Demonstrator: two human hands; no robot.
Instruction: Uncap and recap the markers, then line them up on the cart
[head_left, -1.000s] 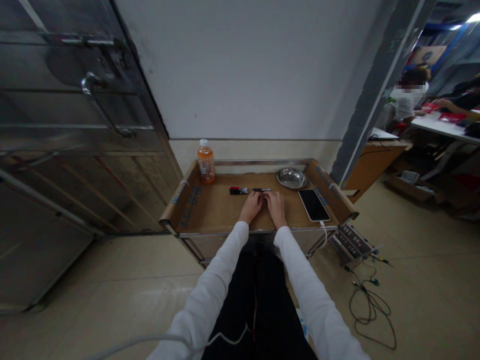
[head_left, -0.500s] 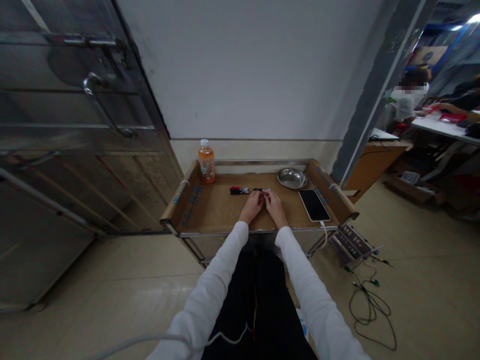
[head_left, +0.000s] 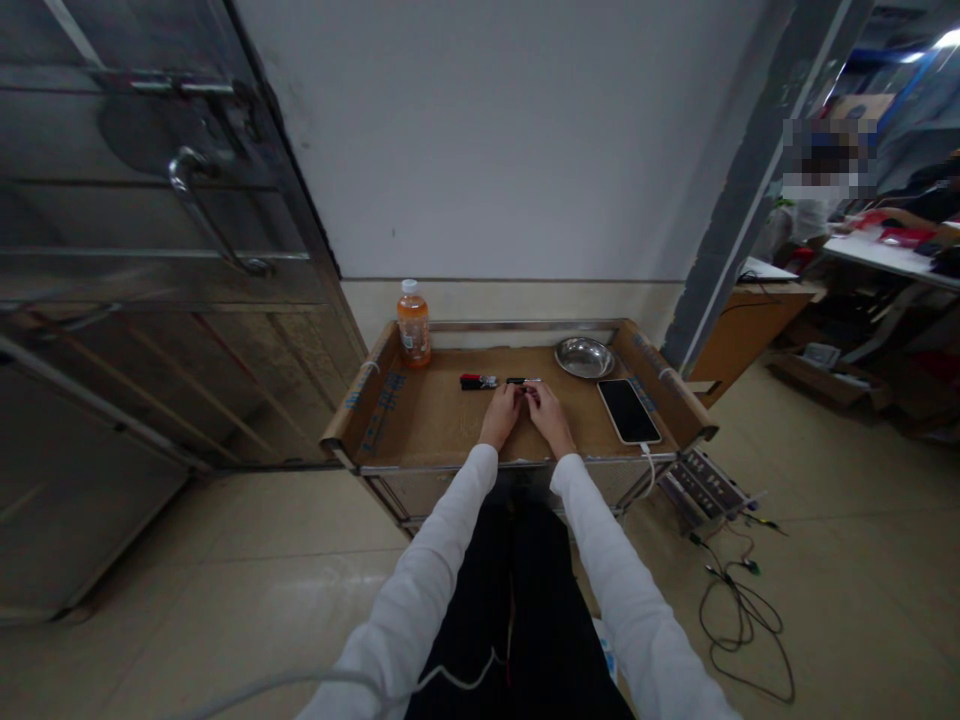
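My left hand (head_left: pixel 501 415) and my right hand (head_left: pixel 547 415) meet at the fingertips above the cardboard-lined top of a small cart (head_left: pixel 427 425). Their fingers are closed around a small dark thing (head_left: pixel 523 390), mostly hidden and too small to name. Just beyond the fingertips lies a slim black tool with a metal end (head_left: pixel 517 380). To the left of it is a hand tool with red and black handles (head_left: pixel 477 382), perhaps pliers, lying flat. Both hands are nearest to the black tool.
An orange drink bottle (head_left: pixel 414 325) stands at the cart's back left. On the right are a round metal dish (head_left: pixel 584 357) and a phone (head_left: pixel 628 410) with a white cable. A box-shaped device (head_left: pixel 705 490) and a coiled cable (head_left: pixel 742 620) lie on the floor.
My fingertips have shifted very slightly, so a little more of the black tool beyond them shows. The things on the cart stay where they were.
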